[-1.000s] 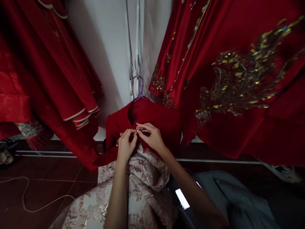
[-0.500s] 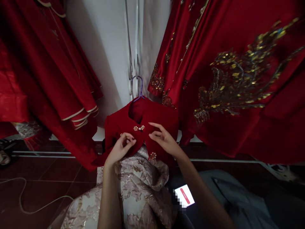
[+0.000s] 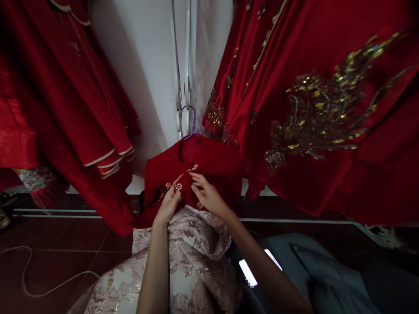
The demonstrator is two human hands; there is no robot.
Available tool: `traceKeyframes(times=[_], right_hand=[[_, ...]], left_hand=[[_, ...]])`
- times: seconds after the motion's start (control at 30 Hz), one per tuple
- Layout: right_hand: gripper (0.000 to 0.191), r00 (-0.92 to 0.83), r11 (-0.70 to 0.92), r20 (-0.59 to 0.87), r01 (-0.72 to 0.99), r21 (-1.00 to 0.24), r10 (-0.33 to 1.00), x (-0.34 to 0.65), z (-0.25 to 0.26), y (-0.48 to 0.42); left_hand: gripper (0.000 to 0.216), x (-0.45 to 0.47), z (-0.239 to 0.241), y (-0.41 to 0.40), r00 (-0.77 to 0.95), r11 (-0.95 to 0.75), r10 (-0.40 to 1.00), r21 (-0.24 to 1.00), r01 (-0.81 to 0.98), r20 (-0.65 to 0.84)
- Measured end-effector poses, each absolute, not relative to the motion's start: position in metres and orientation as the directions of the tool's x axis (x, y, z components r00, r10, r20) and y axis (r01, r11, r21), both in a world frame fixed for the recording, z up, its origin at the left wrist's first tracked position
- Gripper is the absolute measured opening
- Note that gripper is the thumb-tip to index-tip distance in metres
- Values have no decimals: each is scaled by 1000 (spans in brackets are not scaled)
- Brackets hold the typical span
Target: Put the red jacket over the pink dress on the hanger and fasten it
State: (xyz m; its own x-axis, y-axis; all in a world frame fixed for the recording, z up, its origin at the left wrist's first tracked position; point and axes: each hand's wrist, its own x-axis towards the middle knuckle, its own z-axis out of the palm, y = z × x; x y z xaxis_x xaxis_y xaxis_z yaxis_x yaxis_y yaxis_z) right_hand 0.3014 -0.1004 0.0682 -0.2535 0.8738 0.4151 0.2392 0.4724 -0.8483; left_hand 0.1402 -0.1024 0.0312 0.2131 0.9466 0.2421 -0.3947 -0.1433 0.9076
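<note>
A red jacket [image 3: 219, 163] with pearl flower clasps hangs on a purple hanger [image 3: 194, 120] in the middle of the view. My left hand [image 3: 169, 204] pinches the jacket's front edge at a flower clasp [image 3: 178, 186], its index finger pointing up. Just across the front opening, my right hand [image 3: 209, 196] rests against the cloth with its fingers stretched and slightly apart. Above both hands the fastened top clasp [image 3: 192, 168] sits tilted. Another pearl flower [image 3: 200, 205] shows partly behind the right hand. Below lies a pale brocade skirt with metallic leaf patterns [image 3: 193, 253].
Red garments with cream trim [image 3: 94, 126] hang at left. A red gown with gold sequin embroidery [image 3: 314, 117] hangs at right. A white rail [image 3: 288, 220] runs low behind. A lit phone [image 3: 248, 272] lies below my right forearm; a white cable [image 3: 59, 285] crosses the tiled floor.
My left hand has closed on the clasp at the jacket's edge. My right hand has moved left, nearer to it. The top clasp has tilted, and the cloth is drawn together.
</note>
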Motion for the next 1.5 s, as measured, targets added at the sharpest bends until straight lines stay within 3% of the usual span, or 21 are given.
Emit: traceKeyframes(times=[0.17,0.27,0.4,0.57,0.73,0.9,1.03,1.33,1.5], right_hand=[[30,-179,544,522,429,-721,834,296,75,-121],[18,-79,508,550,509,-695,831,286,83,-131],[19,-134,516,517,454,-726,846,272,86,-131],[19,-106,530,541,426,-734,834,253,73,-117],[38,-59,494,501,299,-816,863,242,62,-109],[30,-20,455,466,258,-852,884,240,59,-107],[31,10,422,432,193,-886,902,237,55,-104],[22,-2,407,411,133,-904,912,235,52,-96],[22,25,395,403,153,-906,915,238,48,-91]], left_hand=[[43,140,38,-96,52,-183,979,963,-200,197],[34,139,42,-96,-113,-342,934,939,-21,338],[29,136,49,-99,-270,-482,827,869,113,493],[29,132,51,-101,-286,-503,817,861,73,501],[29,128,47,-100,-278,-462,851,887,9,446],[34,130,47,-101,-336,-466,834,885,-1,439],[31,128,43,-98,-393,-446,819,895,25,419],[33,126,36,-94,-351,-486,801,869,93,485],[25,106,32,-95,-402,-379,794,889,258,456]])
